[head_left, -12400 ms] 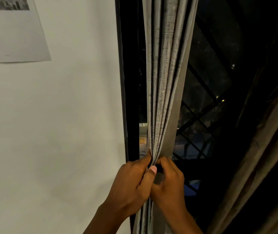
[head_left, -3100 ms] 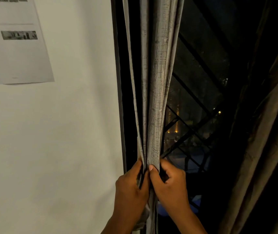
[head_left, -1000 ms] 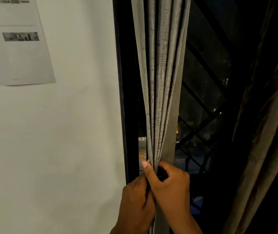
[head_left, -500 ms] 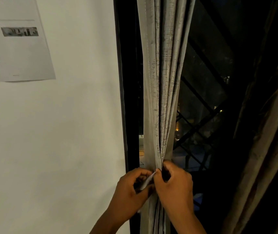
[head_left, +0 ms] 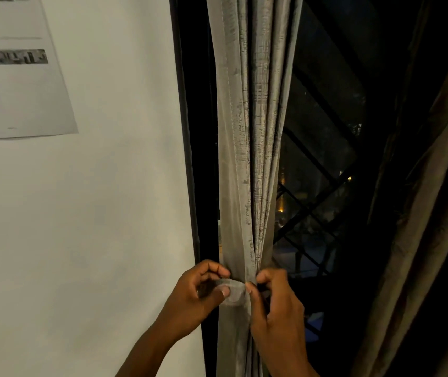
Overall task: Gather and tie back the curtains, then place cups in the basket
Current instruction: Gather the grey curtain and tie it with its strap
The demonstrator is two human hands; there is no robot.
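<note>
At curtain (head_left: 247, 159), both hands (head_left: 190, 292) pinching.

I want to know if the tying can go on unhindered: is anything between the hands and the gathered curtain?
Nothing visible is. The left hand pinches a grey fabric band lying across the gathered curtain, and the right hand pinches at the bundle's right side. Both are already on the cloth.
</note>
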